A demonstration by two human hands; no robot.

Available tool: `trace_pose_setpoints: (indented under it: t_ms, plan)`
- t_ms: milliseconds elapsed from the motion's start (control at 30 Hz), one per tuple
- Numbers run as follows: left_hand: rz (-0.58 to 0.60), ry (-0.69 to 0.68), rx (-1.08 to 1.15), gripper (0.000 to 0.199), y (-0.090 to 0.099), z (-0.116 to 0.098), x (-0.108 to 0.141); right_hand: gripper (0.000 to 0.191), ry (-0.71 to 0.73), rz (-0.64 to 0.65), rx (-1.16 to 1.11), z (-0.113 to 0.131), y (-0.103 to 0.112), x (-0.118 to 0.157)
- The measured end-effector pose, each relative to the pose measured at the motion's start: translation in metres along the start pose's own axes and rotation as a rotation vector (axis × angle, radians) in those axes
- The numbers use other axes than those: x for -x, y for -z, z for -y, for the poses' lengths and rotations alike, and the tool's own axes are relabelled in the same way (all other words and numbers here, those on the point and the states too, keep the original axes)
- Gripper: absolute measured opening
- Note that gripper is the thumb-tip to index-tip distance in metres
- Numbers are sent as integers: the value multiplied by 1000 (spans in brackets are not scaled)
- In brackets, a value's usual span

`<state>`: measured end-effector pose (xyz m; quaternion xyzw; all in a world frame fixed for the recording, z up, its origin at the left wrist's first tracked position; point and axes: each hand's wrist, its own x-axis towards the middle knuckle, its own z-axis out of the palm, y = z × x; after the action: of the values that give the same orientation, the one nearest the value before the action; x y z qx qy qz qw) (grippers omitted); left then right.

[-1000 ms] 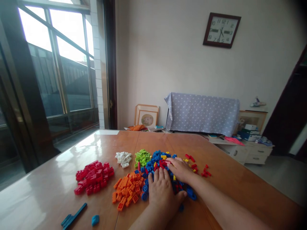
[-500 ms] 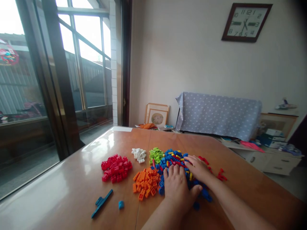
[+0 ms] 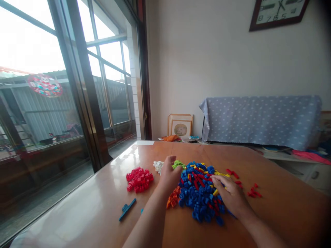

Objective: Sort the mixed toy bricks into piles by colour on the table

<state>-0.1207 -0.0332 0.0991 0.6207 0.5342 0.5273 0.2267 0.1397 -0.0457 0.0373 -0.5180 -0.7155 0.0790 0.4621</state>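
My left hand (image 3: 170, 174) is over the table between the white pieces (image 3: 158, 166) and the green pile (image 3: 179, 164), its thumb and fingers apart; nothing shows in it. It partly covers the orange pile (image 3: 173, 198). My right hand (image 3: 229, 193) rests at the right side of the large blue pile (image 3: 198, 196), which has red and yellow pieces mixed in. Its fingers are bent together by the yellow pieces (image 3: 222, 174), and what they hold, if anything, is too small to make out.
A red-pink brick pile (image 3: 139, 179) and a long teal piece (image 3: 127, 209) lie on the left of the wooden table (image 3: 103, 220). Small red pieces (image 3: 254, 191) lie at the right. Beyond the table are framed pictures (image 3: 180, 128) and a cloth-covered object (image 3: 261, 120).
My left hand has lifted off the blue pile and moved left and away, toward the green pieces. My right hand's fingers have drawn together. The camera view has turned left.
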Motion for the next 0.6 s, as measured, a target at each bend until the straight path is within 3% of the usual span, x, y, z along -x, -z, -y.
trace_pose_setpoints:
  t_ms: [133,233,367,600]
  plan:
    - [335,-104,-299,70,48,16,18,35,-27,-67,-15,2,12,-4]
    - [486,-60,-572,95,65,30,40,33,-6,-88,-43,9,16,-4]
    - [560,-18,-735,110,53,42,55,32,56,-64,-82,18,11,-1]
    - [471,-7,-812,97,24,40,53,34,77,-59,-77,11,-8,1]
